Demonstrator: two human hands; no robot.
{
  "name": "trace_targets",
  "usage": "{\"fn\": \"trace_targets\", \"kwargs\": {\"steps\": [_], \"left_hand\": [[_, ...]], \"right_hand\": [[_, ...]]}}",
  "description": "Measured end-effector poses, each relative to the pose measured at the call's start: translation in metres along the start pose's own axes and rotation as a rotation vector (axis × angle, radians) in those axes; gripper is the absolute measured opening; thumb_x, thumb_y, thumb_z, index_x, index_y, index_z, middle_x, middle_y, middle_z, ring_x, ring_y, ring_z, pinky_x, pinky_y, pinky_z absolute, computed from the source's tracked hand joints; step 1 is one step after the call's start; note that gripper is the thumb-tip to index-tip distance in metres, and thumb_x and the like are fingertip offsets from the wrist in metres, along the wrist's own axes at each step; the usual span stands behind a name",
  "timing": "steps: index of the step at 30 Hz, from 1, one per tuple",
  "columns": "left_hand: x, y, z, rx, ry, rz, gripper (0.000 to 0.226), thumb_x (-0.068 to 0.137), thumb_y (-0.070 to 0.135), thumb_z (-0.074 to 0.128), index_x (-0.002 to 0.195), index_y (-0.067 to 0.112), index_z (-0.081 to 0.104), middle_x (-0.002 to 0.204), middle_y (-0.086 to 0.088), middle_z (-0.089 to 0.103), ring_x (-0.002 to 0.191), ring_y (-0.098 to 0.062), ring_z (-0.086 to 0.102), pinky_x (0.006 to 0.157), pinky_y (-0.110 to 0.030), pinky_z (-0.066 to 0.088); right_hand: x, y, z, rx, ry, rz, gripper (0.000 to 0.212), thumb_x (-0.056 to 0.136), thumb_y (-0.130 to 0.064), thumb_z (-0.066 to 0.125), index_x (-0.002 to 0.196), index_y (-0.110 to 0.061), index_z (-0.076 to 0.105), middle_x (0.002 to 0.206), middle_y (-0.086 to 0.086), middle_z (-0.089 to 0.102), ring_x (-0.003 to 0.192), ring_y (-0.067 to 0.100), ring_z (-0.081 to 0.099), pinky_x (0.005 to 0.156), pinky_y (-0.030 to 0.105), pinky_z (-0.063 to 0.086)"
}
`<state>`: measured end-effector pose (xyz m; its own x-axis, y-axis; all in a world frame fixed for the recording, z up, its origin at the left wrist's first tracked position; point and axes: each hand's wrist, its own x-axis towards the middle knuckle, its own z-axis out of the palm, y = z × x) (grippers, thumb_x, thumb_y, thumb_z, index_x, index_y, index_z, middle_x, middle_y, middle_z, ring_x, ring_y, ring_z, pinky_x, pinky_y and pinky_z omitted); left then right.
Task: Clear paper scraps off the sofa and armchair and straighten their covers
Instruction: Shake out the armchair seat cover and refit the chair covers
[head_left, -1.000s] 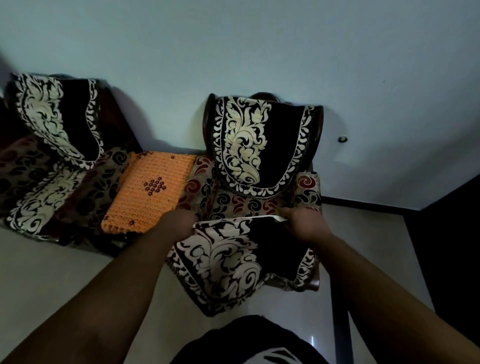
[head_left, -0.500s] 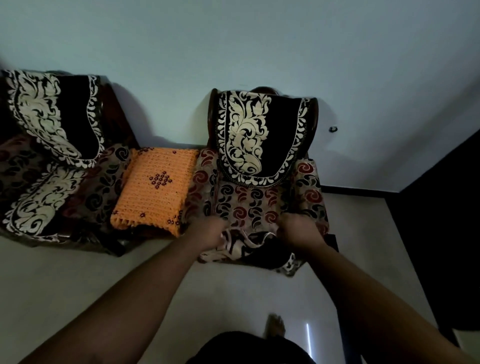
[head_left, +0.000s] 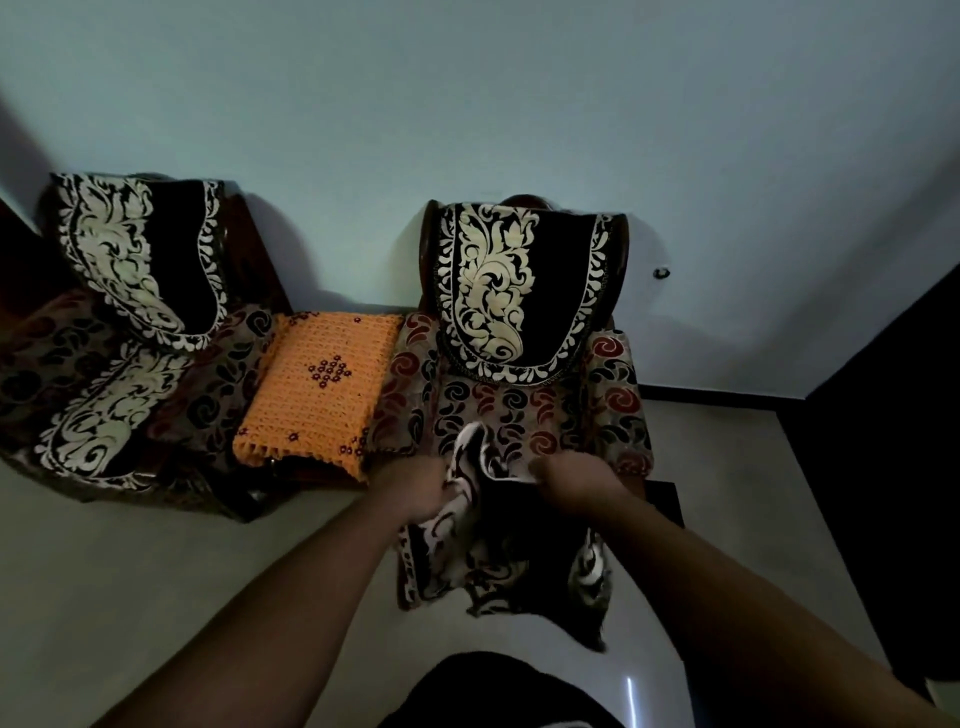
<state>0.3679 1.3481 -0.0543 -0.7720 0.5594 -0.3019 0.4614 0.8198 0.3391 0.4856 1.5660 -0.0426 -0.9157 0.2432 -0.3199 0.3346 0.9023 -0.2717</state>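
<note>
Both sets of fingers are curled tight on one black-and-cream seat cover (head_left: 498, 540). My left hand (head_left: 415, 491) grips its top edge at the left, my right hand (head_left: 574, 483) grips the same edge at the right, the two hands near each other. Cover is bunched between them, a cream fold sticking up by the left hand; the rest hangs crumpled down past the front of the armchair (head_left: 524, 410) toward the pale floor (head_left: 156, 571). Both hands sit at the seat's front edge. Seat shows its red and black swirl fabric. A matching back cover (head_left: 519, 296) lies flat over the armchair's backrest. Left of the armchair, touching it, an orange crochet cloth (head_left: 317, 384) covers a low surface. Further left stands the sofa (head_left: 104, 374), its back and seat covers in place.
</note>
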Motion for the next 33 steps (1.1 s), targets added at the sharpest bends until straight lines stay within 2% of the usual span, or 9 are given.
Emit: {"fn": "trace_targets", "kwargs": {"steps": [3,7,11,14,18,22,25,28,33], "left_hand": [[0.010,0.001,0.000,-0.093,0.219,-0.088,0.032,0.103,0.043,0.046,0.115,0.019,0.063,0.095,-0.005,0.067,0.078,-0.024,0.061,0.061,-0.031,0.046],[0.003,0.006,-0.006,-0.133,0.013,-0.076,0.030,0.104,0.038,0.047,0.121,0.019,0.063,0.090,-0.004,0.064,0.071,-0.021,0.055,0.057,-0.030,0.039],[0.010,0.006,-0.007,-0.180,0.258,-0.081,0.030,0.104,0.040,0.045,0.123,0.022,0.060,0.099,-0.008,0.069,0.080,-0.027,0.061,0.062,-0.033,0.047],[0.003,0.014,-0.012,-0.082,0.096,-0.047,0.032,0.104,0.042,0.043,0.112,0.018,0.064,0.083,-0.002,0.063,0.072,-0.024,0.058,0.057,-0.031,0.041],[0.010,0.018,-0.024,-0.212,0.397,-0.152,0.024,0.103,0.031,0.048,0.124,0.027,0.060,0.076,-0.002,0.063,0.059,-0.023,0.055,0.049,-0.028,0.036],[0.002,0.016,-0.015,-0.094,0.084,-0.055,0.022,0.102,0.031,0.048,0.115,0.031,0.065,0.098,-0.003,0.070,0.080,-0.024,0.062,0.059,-0.029,0.043],[0.012,0.006,-0.019,-0.177,0.277,-0.143,0.025,0.104,0.029,0.047,0.126,0.030,0.060,0.077,-0.001,0.060,0.061,-0.022,0.053,0.049,-0.028,0.033],[0.007,0.005,-0.020,-0.104,0.090,-0.059,0.023,0.104,0.035,0.046,0.117,0.026,0.063,0.089,-0.002,0.064,0.076,-0.023,0.058,0.059,-0.031,0.046],[0.014,0.002,-0.025,-0.170,0.321,-0.078,0.027,0.102,0.029,0.048,0.127,0.028,0.059,0.098,-0.008,0.071,0.075,-0.027,0.062,0.061,-0.030,0.046]], "right_hand": [[-0.001,0.008,-0.004,0.122,0.263,0.082,0.018,0.102,-0.038,0.040,0.107,-0.029,0.054,0.083,-0.003,0.063,0.070,0.020,0.065,0.064,0.042,0.060],[-0.010,0.010,-0.007,0.115,0.011,0.108,0.021,0.100,-0.038,0.044,0.113,-0.025,0.054,0.085,-0.003,0.057,0.082,0.024,0.066,0.071,0.040,0.058],[-0.005,0.016,-0.019,0.182,0.260,0.149,0.020,0.102,-0.030,0.039,0.111,-0.026,0.056,0.086,0.001,0.064,0.075,0.024,0.066,0.069,0.041,0.059],[-0.007,0.017,-0.028,0.196,0.077,0.109,0.022,0.103,-0.032,0.040,0.114,-0.024,0.056,0.100,0.006,0.065,0.087,0.026,0.065,0.076,0.038,0.056],[-0.004,0.022,-0.035,0.188,0.310,0.157,0.017,0.101,-0.025,0.040,0.107,-0.024,0.056,0.086,0.003,0.064,0.075,0.024,0.063,0.070,0.041,0.059],[-0.006,0.024,-0.032,0.049,0.054,0.099,0.022,0.102,-0.036,0.041,0.112,-0.023,0.055,0.086,0.001,0.058,0.078,0.022,0.061,0.074,0.041,0.058],[0.001,0.030,-0.034,0.112,0.305,0.130,0.020,0.103,-0.036,0.040,0.110,-0.027,0.057,0.081,-0.002,0.061,0.071,0.021,0.061,0.065,0.037,0.056],[-0.003,0.025,-0.038,0.061,0.022,0.077,0.023,0.103,-0.034,0.044,0.119,-0.028,0.059,0.094,0.000,0.061,0.085,0.021,0.061,0.076,0.037,0.055],[0.000,0.024,-0.039,0.074,0.268,0.131,0.015,0.102,-0.030,0.042,0.103,-0.026,0.056,0.083,0.000,0.063,0.075,0.024,0.064,0.067,0.040,0.058]]}}
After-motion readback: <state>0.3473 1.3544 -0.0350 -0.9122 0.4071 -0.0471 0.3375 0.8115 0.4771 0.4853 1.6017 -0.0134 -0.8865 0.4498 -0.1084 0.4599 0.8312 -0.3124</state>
